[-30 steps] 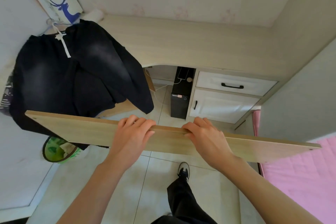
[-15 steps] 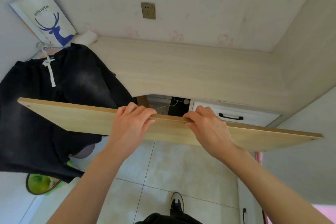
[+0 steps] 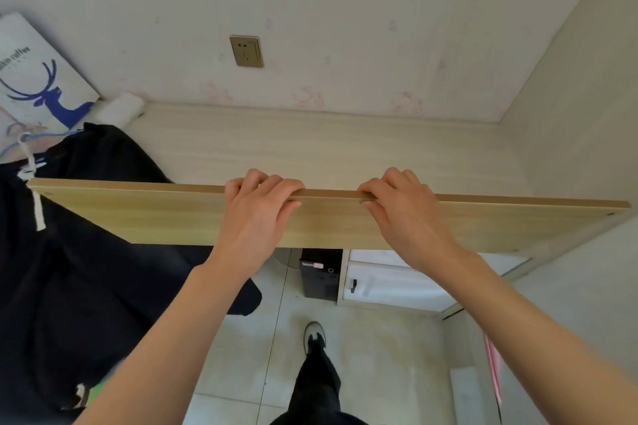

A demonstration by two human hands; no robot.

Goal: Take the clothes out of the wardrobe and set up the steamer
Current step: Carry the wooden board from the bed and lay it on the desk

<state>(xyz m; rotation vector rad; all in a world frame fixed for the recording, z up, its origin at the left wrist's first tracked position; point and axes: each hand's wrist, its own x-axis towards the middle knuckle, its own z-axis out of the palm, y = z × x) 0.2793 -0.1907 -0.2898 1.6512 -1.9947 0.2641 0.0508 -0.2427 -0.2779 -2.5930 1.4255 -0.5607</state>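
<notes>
A long light wooden board [image 3: 155, 214] is held level across the view, above the front edge of the desk [image 3: 328, 152]. My left hand [image 3: 257, 214] grips its far edge just left of centre, fingers curled over the top. My right hand [image 3: 404, 214] grips the same edge just right of centre. A black garment [image 3: 89, 272] with a white drawstring hangs on a hanger at the left, its lower part passing behind and below the board. No steamer is visible.
A wall socket [image 3: 246, 51] sits above the desk. A white paper bag with a blue deer [image 3: 38, 79] and a white roll [image 3: 121, 109] stand at the desk's left end. Below are a black computer tower [image 3: 319, 278], white drawers [image 3: 390, 281], tiled floor and my shoe [image 3: 314, 336].
Both hands have lifted the board higher, from floor height to level with the desk front, and turned it flatter. The view has tilted up toward the wall.
</notes>
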